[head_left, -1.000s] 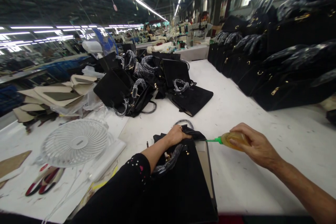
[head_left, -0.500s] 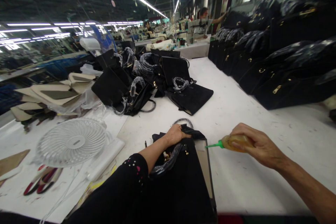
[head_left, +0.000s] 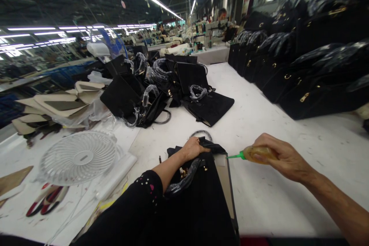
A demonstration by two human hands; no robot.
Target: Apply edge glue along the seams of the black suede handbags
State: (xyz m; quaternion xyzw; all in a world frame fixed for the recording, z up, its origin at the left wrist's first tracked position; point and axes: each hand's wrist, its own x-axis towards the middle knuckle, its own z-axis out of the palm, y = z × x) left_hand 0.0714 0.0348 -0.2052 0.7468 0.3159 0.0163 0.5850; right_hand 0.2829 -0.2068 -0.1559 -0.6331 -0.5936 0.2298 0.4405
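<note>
A black handbag [head_left: 201, 200] lies on the table right in front of me, its plastic-wrapped handle [head_left: 184, 182] folded on top. My left hand [head_left: 193, 149] is closed on the bag's upper edge, with the fingertips partly hidden in the dark fabric. Along the bag's right side a beige board panel [head_left: 225, 184] shows between the black edges. Wrapped in my right hand [head_left: 284, 159] is a squeeze bottle [head_left: 258, 155] of amber liquid, held sideways. Its green nozzle [head_left: 236, 155] points left, the tip at the panel's upper right edge.
Behind the bag lies a heap of black handbags [head_left: 161, 84]. More bags stand in rows [head_left: 288, 73] along the right. At left are a white fan [head_left: 82, 157], scissors [head_left: 47, 200] and stacked beige pieces [head_left: 60, 102]. People work farther back.
The bottle's nozzle tip has shifted slightly up along the panel's edge as my right hand moved a little. My left hand keeps its hold on the handbag.
</note>
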